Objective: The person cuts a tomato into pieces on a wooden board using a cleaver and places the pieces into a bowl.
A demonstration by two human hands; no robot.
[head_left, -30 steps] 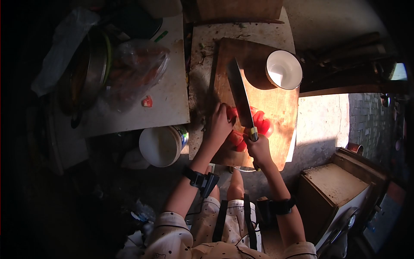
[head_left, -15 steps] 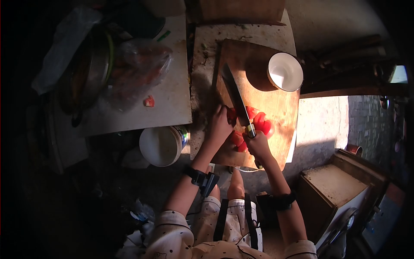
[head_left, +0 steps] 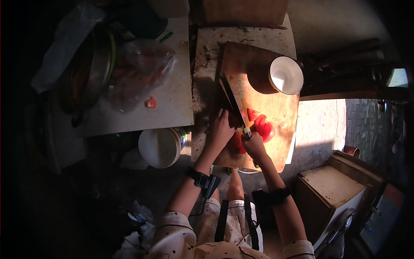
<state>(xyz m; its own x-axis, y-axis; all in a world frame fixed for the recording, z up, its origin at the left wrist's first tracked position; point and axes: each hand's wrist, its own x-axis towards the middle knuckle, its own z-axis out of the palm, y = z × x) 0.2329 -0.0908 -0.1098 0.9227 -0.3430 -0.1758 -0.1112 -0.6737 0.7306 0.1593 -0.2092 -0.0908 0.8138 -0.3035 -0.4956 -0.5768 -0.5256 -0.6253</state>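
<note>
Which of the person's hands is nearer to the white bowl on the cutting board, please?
The right. The right hand holds the knife below the white bowl; the left hand lies farther left, on the red pieces.

Lay on the cutting board (head_left: 276, 110): tomato pieces (head_left: 261, 125) near its front, white bowl (head_left: 286, 75) behind them at the right, plastic bag (head_left: 140, 71) well off left.
</note>
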